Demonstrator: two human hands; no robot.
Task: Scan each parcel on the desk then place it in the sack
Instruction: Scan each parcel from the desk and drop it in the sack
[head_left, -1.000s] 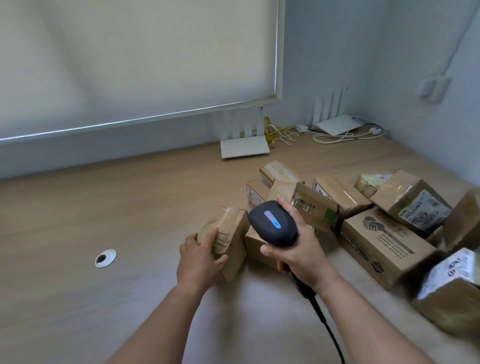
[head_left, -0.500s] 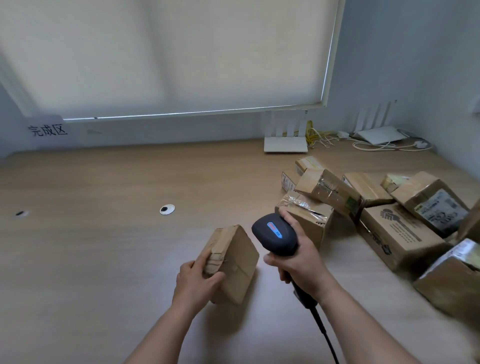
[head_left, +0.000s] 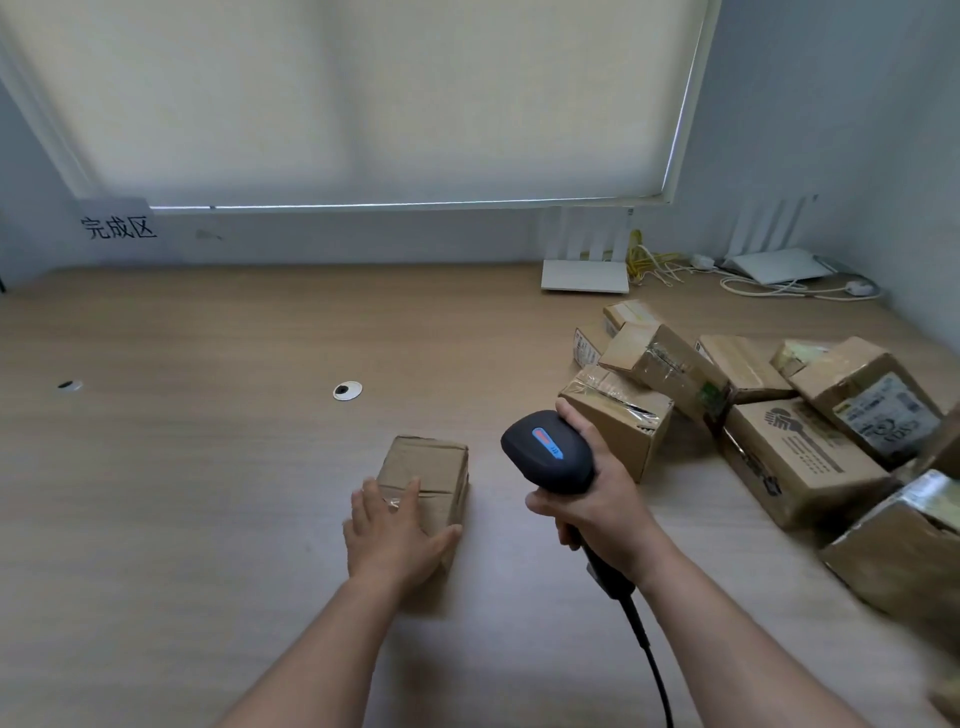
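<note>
I see my left hand (head_left: 392, 535) laid over the near end of a small brown cardboard parcel wrapped in clear tape (head_left: 426, 480), fingers fairly straight on its top and the thumb against its right side; the parcel lies flat on the light wooden surface (head_left: 182, 493), well apart from the other boxes. My right hand (head_left: 597, 512) grips the handle of a black handheld barcode scanner with a blue and red patch on its head (head_left: 548, 452), fingers wrapped round it, and the scanner's head points forward and left, held above the surface just right of the parcel. Its black cable (head_left: 647, 644) runs down toward the bottom edge.

To the right sits a loose heap of brown cardboard boxes (head_left: 769, 410), some leaning on one another, one with a white label facing up. At the back, against the wall, a white router with upright antennas (head_left: 584, 273) stands beside a tangle of yellow and white cords (head_left: 654, 262). A white round grommet (head_left: 347, 390) sits in the surface left of centre. A paper sign with black characters (head_left: 118, 227) hangs under the pale roller blind (head_left: 363, 98).
</note>
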